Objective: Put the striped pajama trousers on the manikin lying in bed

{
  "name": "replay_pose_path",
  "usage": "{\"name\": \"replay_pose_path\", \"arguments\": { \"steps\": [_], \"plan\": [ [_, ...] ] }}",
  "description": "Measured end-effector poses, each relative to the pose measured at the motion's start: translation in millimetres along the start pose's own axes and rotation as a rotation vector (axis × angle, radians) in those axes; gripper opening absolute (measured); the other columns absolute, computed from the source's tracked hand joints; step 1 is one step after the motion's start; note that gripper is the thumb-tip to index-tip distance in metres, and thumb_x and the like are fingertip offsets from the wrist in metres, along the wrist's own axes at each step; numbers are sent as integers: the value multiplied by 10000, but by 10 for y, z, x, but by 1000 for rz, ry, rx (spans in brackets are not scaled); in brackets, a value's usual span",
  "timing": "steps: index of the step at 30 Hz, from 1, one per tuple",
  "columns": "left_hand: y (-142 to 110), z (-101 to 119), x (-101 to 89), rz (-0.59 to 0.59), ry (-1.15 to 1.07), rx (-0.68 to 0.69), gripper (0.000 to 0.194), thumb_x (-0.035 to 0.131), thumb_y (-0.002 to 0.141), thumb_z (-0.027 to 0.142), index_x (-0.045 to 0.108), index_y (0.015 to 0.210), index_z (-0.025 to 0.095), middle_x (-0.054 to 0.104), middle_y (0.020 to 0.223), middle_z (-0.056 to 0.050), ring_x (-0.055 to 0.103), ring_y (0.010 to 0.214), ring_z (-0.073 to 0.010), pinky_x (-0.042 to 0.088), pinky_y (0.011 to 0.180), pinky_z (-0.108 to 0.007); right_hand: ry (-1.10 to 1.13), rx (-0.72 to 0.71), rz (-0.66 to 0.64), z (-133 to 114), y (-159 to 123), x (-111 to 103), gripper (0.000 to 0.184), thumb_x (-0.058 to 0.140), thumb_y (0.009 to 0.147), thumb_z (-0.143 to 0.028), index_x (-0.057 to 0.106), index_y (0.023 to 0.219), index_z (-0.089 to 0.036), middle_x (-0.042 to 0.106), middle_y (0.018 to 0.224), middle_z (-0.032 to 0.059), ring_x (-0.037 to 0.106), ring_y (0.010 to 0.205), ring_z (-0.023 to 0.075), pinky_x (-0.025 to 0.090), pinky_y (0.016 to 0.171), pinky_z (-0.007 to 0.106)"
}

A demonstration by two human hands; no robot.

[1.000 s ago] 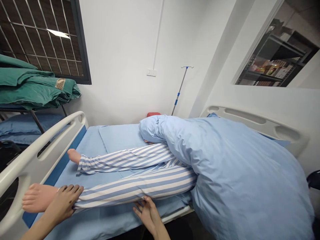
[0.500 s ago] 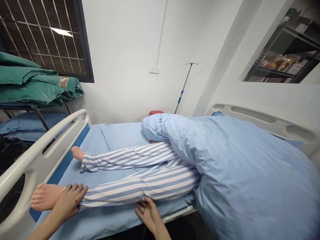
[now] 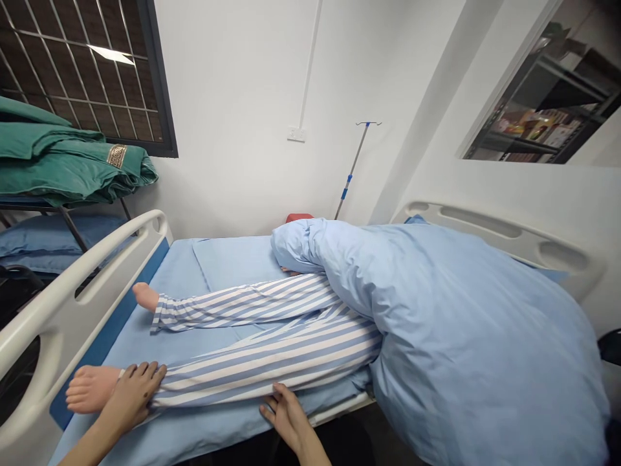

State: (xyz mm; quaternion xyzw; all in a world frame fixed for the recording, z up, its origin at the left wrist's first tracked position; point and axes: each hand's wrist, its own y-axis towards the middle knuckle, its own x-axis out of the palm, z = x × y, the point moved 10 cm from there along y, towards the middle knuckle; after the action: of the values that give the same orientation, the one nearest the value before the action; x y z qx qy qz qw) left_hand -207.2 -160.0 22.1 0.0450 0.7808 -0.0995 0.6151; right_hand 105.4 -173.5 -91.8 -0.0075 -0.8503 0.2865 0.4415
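Note:
A manikin lies on a bed, its legs in blue-and-white striped trousers [image 3: 272,359]. My left hand [image 3: 138,388] is wrapped over the near ankle, at the trouser cuff beside the bare near foot [image 3: 92,389]. Against the lower edge of the same leg, around the knee, is my right hand [image 3: 286,414]; its palm is turned up and its fingers are apart, with the fingertips at the cloth. The far foot [image 3: 145,296] rests on the blue sheet [image 3: 233,252]. A bunched blue quilt [image 3: 466,336] covers the upper body.
The bed's pale footboard [image 3: 92,285] stands at the left and its headboard [image 3: 499,226] at the right. Behind the bed are an IV pole [image 3: 352,168] and a red object [image 3: 299,217]. Folded green cloth [image 3: 72,168] lies on a rack at the left.
The view has shifted slightly. The near foot and my left hand appear a little lower in the picture. Both hands keep about the same places on the leg.

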Motion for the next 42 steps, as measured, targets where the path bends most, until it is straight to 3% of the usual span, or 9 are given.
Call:
{"name": "replay_pose_path", "arguments": {
  "steps": [6,15,20,22,25,29,32,37,42],
  "plan": [
    [-8,-20,193,99,14,-14,537,444,654,104,540,1178,173,550,1184,-134,474,1076,-276,284,948,-427,-83,-26,36,8,30,-70,331,750,549,-289,492,735,-200,578,752,-9,577,767,173,476,644,315],
    [-257,74,12,424,-55,-37,514,488,668,136,539,1176,192,516,1239,-125,388,1189,-291,207,1040,-444,-393,-98,68,-84,-191,-213,301,702,614,-350,508,781,-191,605,867,19,594,917,213,467,684,285],
    [-763,-136,276,694,-304,-357,477,477,698,352,490,1125,140,488,1188,-176,413,1147,-299,326,970,-427,-767,-112,128,-62,-272,-324,398,668,627,-418,571,925,-172,626,836,49,605,791,192,421,564,234],
    [-973,-319,547,707,-426,-613,549,444,686,435,451,1121,101,496,1126,-188,433,1115,-316,356,945,-443,-911,-146,79,-40,-300,-160,391,644,639,-426,581,923,-166,632,815,59,597,760,199,407,536,237],
    [-1095,-520,997,588,-677,-897,679,442,636,516,400,1159,85,526,1084,-179,492,1051,-329,405,893,-451,-1151,-320,-57,-65,-385,423,290,565,723,-396,601,903,-172,636,810,59,588,763,199,427,594,264],
    [-921,-643,1268,476,-1003,-924,684,526,560,566,449,1075,123,600,1017,-162,556,985,-311,436,859,-418,-1460,-684,-212,-54,-518,1414,219,487,787,-275,606,958,-206,627,932,56,563,903,202,434,777,304],
    [-841,-727,1345,430,-1112,-928,545,546,536,561,522,898,154,644,873,-135,592,876,-297,449,817,-407,-1684,-912,-285,132,-469,1927,307,491,791,-245,557,1090,-233,585,1076,62,494,1046,216,368,922,352],
    [-830,-729,1302,454,-1149,-803,352,551,545,530,557,673,203,627,723,-49,564,776,-251,438,745,-339,-2045,-965,-290,576,-34,2118,344,479,829,-400,511,1153,-289,572,1119,56,459,1088,256,270,971,481],
    [-854,-681,1303,407,-1434,-697,313,515,593,496,414,528,207,443,523,35,428,569,-129,382,552,-231,-2205,-910,-273,715,210,2119,362,371,864,-496,544,1101,-285,618,978,62,525,947,245,316,887,475]
  ]
}}
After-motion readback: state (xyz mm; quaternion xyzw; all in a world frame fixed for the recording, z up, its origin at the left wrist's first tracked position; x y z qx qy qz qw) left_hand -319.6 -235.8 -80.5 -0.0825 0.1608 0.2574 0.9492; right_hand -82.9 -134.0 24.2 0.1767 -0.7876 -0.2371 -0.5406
